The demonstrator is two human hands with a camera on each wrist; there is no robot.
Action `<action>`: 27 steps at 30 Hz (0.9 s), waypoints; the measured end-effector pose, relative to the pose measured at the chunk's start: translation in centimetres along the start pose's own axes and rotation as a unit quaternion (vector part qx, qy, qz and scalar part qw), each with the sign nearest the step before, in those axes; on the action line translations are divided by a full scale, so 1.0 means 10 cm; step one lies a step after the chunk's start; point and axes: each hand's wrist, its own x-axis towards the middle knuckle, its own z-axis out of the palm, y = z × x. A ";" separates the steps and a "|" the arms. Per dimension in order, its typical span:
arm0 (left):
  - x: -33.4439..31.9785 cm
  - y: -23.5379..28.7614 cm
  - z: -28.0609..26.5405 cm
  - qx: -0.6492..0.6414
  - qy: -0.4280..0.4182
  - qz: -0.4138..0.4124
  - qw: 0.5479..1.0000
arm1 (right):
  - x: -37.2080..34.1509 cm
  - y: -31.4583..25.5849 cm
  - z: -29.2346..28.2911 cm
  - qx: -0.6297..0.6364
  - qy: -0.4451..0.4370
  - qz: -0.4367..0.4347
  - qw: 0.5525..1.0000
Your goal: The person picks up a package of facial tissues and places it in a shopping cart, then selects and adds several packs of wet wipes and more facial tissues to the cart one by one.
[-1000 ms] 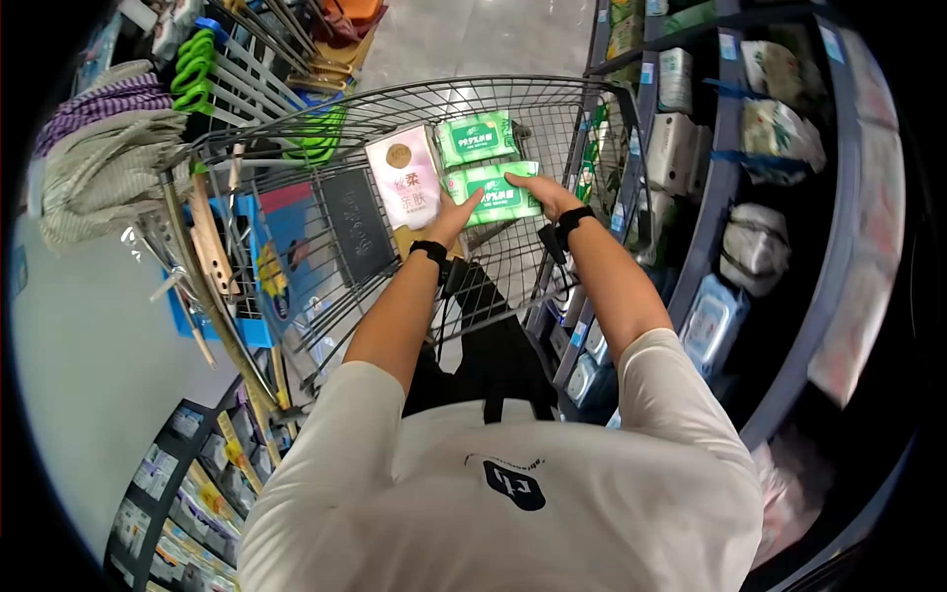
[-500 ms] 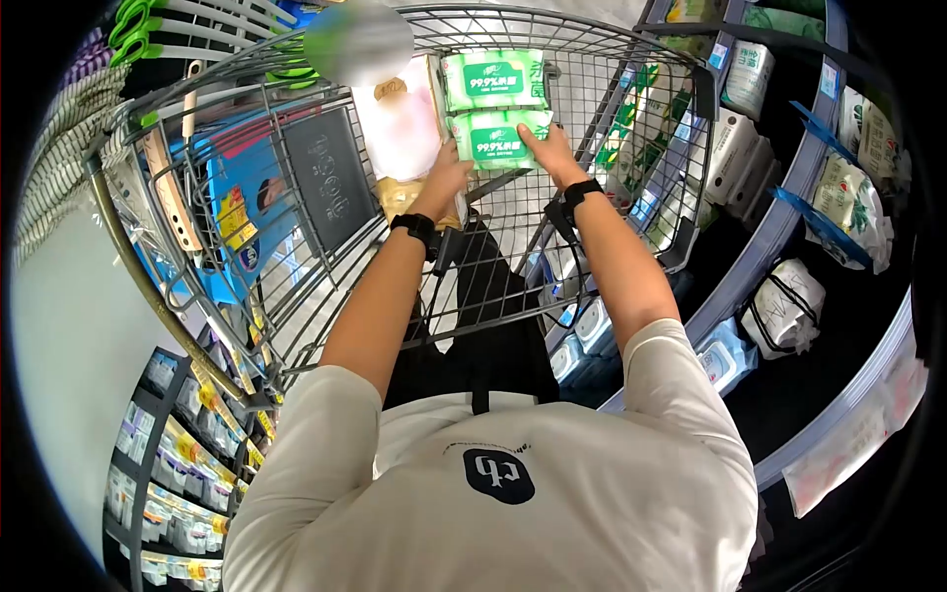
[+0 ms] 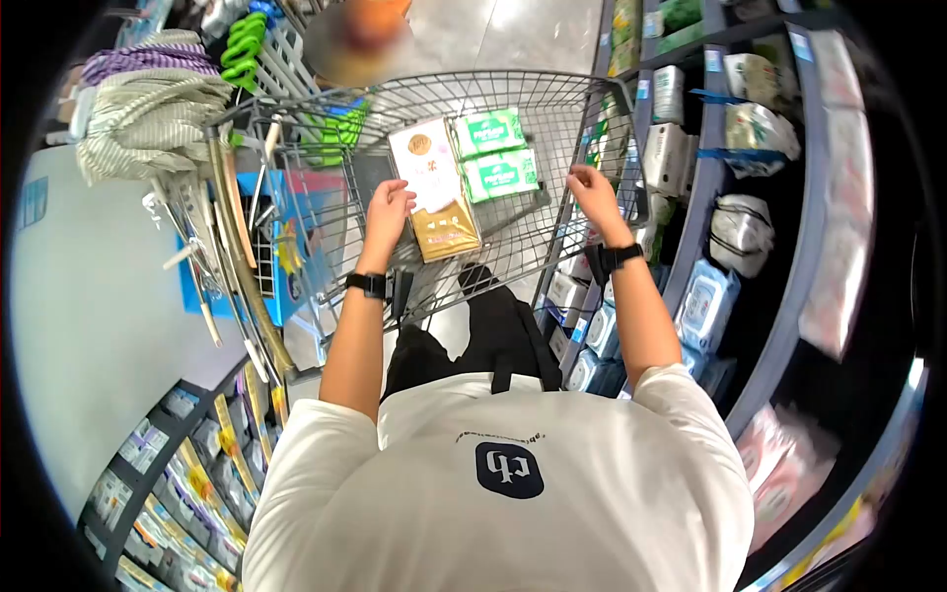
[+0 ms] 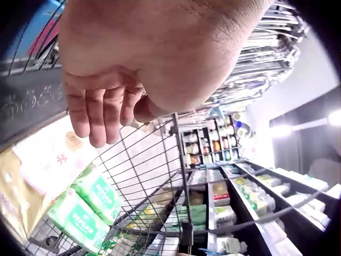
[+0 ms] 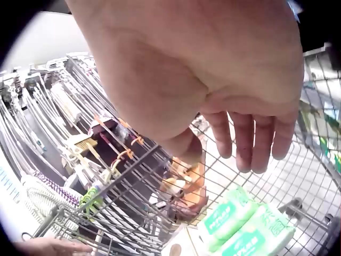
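Two green packs (image 3: pixel 501 176) in cart (image 3: pixel 643 205), betw. L hand (image 3: pixel 388 219) & R hand (image 3: pixel 598 200); both empty, fingers loosely bent. Packs prob. light, soft, slick-wrapped; best taken by short ends, w/o squeezing.

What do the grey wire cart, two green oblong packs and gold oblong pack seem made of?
Grey wire cart: likely metal, satin; thin crossing rods.
Green oblong packs: probably smooth plastic film; soft, rounded edges.
Gold oblong pack: seemingly glossy plastic film; bright, creased highlights.

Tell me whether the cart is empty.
Not empty: the cart holds green packs and a gold pack, all lying inside its wire sides.
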 end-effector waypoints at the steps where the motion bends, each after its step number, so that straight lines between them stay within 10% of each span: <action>1: -0.13 0.05 -0.07 0.008 -0.011 0.022 1.000 | -0.32 -0.14 -0.10 -0.008 0.036 -0.003 0.999; 4: -0.52 0.09 -0.22 0.046 -0.066 0.080 0.994 | -1.32 -0.08 -0.16 0.031 0.122 -0.032 0.991; 16: -2.03 -0.45 -0.21 0.221 -0.318 0.220 0.895 | -6.10 1.17 0.95 0.065 0.163 0.332 0.927; 27: -4.32 -0.84 1.30 0.303 -0.562 0.256 0.726 | -8.79 0.94 1.23 0.208 0.416 0.282 0.839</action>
